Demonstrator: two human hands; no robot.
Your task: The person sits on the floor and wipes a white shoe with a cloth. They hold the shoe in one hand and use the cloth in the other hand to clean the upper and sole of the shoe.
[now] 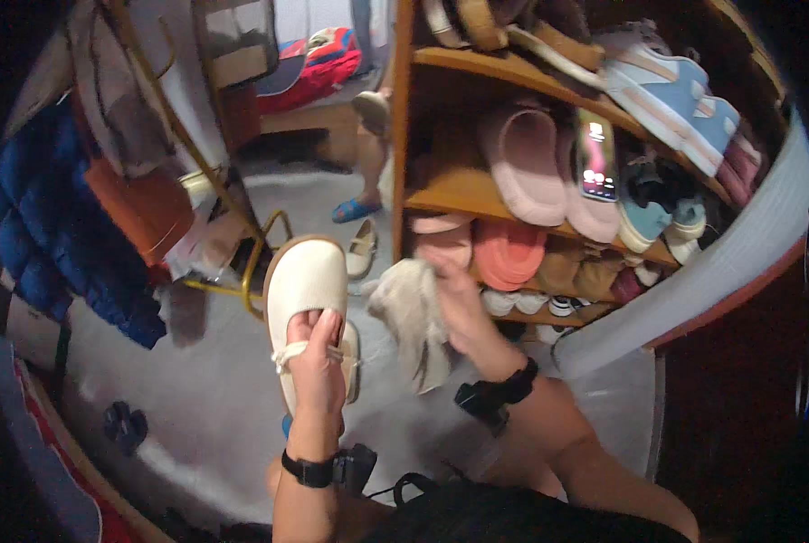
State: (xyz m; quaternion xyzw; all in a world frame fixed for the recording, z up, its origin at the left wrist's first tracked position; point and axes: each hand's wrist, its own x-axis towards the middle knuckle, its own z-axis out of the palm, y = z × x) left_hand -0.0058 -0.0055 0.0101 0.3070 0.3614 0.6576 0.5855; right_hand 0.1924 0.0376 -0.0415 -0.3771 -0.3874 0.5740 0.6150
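My left hand (317, 360) grips a cream closed-toe shoe (307, 275), its thumb and fingers inside the opening by a thin strap with a small bow. The toe points away from me and the brown sole edge shows on the left. In my right hand (462, 309) is a crumpled off-white cloth (410, 319), hanging down just right of the shoe and apart from it. A second cream shoe (352, 363) is partly hidden behind the held one. Farther off, a cream strapped shoe (362, 251) appears at floor level.
A wooden shoe rack (445, 186) at right holds pink clogs (527, 166), blue-white sneakers (676, 95) and a lit phone (596, 156). At left stand a yellow metal rack (250, 271) and a navy puffer jacket (58, 217). A leg in a blue slipper (355, 210) shows beyond, possibly reflected.
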